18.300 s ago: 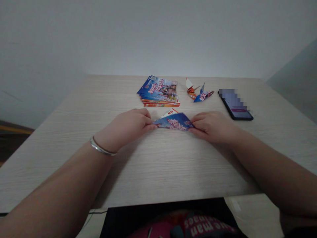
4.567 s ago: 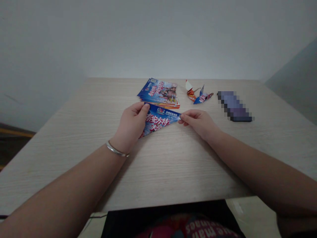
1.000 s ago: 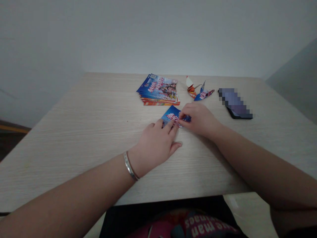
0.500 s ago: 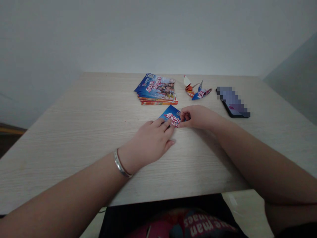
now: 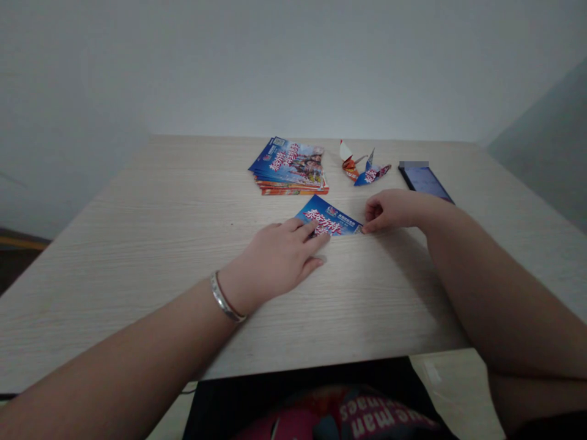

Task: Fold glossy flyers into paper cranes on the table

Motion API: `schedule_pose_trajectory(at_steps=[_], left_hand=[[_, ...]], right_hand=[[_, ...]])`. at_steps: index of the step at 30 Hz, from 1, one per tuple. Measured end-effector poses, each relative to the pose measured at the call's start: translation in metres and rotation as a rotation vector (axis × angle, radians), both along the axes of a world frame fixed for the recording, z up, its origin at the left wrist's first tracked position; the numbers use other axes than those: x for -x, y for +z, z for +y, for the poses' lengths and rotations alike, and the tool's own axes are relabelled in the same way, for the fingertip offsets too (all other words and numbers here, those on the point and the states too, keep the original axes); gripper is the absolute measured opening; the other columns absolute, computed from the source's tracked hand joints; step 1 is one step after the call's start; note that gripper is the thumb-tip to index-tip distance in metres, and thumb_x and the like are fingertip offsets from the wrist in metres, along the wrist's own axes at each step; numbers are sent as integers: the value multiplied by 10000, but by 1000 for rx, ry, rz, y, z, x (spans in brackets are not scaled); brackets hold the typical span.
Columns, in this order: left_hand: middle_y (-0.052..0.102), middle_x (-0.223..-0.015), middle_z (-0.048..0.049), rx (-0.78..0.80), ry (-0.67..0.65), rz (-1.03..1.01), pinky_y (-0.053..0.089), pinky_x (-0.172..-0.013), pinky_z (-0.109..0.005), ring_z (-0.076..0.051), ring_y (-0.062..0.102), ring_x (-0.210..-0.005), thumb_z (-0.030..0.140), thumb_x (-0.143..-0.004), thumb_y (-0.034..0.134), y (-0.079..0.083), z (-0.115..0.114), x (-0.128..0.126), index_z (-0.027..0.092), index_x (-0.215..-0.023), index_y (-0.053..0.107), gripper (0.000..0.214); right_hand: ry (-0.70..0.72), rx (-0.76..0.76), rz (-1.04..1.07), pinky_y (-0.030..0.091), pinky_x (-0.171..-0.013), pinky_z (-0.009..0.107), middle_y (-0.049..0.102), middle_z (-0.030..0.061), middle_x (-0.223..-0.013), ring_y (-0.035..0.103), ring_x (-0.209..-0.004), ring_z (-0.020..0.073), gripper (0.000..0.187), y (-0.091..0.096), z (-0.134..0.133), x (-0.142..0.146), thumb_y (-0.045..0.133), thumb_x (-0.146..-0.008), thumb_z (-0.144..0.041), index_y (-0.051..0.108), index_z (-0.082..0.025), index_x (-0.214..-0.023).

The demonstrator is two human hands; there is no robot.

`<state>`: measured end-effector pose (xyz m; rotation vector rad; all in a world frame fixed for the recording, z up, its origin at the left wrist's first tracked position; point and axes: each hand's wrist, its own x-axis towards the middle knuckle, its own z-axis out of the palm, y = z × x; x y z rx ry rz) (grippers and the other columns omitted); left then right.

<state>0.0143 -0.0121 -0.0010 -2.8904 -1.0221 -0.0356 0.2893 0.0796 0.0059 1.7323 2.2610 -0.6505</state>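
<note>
A blue printed sheet of paper [image 5: 337, 215] with red-and-white lettering lies on the table in front of me, a straight edge towards me. My left hand [image 5: 288, 253], a silver bangle on its wrist, rests flat across the sheet's left part, fingers spread, hiding that end. At the sheet's right corner, my right hand [image 5: 387, 211] has its fingers curled, with thumb and fingertips closed at the paper's tip. Just behind the sheet sits a stack of similar printed leaflets [image 5: 293, 162]. Two folded paper cranes, one orange [image 5: 349, 166] and one blue [image 5: 372, 174], stand right of the stack.
Behind my right hand lies a phone [image 5: 426, 181], partly covered by that hand and forearm. The pale wooden table [image 5: 137, 244] meets a wall [image 5: 293, 67] at the back. Its front edge is close to my lap.
My right hand has slid right along the sheet to its right corner, uncovering more print. It now covers part of the phone. My left hand has stayed nearly in place.
</note>
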Motion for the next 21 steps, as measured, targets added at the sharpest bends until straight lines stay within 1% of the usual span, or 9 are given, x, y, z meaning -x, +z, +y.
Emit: schedule_pose_trajectory(at_steps=[5,8,11,13,14,16,17,19,21], left_hand=[[610,-1331,-104,-10,-14,4,526,-867,-433,-301,579,-1129,428,-1034,359,0,2,0,232,-1358,557,427],[607,-1306,-98,-23,-30,-22,503,-893,-438,-289,570,-1092,445,-1029,372,-3,5,2,250,-1361,556,427],[592,-1320,-102,-25,-44,-49,482,-916,-438,-283,557,-1094,452,-1027,373,-7,8,3,256,-1359,560,429],[573,-1359,-100,-21,-42,-57,469,-937,-442,-285,546,-1116,456,-1028,370,-9,9,3,263,-1371,554,435],[562,-1382,-98,-17,-39,-58,461,-954,-446,-289,538,-1136,465,-1028,368,-11,10,3,267,-1386,542,445],[537,-1426,-95,-14,-29,-63,441,-992,-459,-301,520,-1183,488,-1027,361,-14,11,3,271,-1421,515,476],[528,-1443,-94,-13,-25,-66,432,-1009,-464,-306,511,-1206,497,-1027,353,-15,12,3,269,-1431,508,488],[511,-1472,-96,-9,-23,-69,415,-1035,-472,-312,498,-1243,504,-1031,335,-18,13,3,262,-1444,500,507],[502,-1491,-97,-1,-28,-71,400,-1054,-474,-309,492,-1268,504,-1035,319,-19,14,4,260,-1458,489,517]], right_hand=[[7,65,93,441,-567,299,720,-3,-683,630,-621,174,82,1,0,-13,791,-647,-279,731,-246,-693],[59,108,150,458,-597,297,727,-11,-713,632,-636,170,86,2,2,-21,758,-652,-227,736,-248,-733],[108,113,180,467,-625,294,738,-4,-765,640,-675,170,87,2,3,-22,707,-705,-223,733,-241,-786],[80,17,168,453,-619,292,728,8,-765,628,-672,168,47,-1,0,-14,680,-752,-245,713,-228,-782],[40,-67,165,437,-606,291,713,13,-740,609,-652,162,53,-2,-2,-7,664,-783,-262,691,-222,-765],[-58,-267,220,404,-573,287,685,21,-718,576,-624,151,142,-6,-11,12,651,-829,-349,650,-213,-789],[-65,-292,264,389,-553,284,679,19,-725,569,-620,149,191,-7,-15,22,657,-833,-404,645,-215,-817],[-1,-256,351,375,-542,276,668,7,-734,563,-629,143,225,-10,-24,39,670,-827,-439,637,-217,-853],[28,-259,285,335,-532,283,643,-2,-706,529,-608,139,236,-12,-30,50,665,-829,-450,619,-220,-816]])
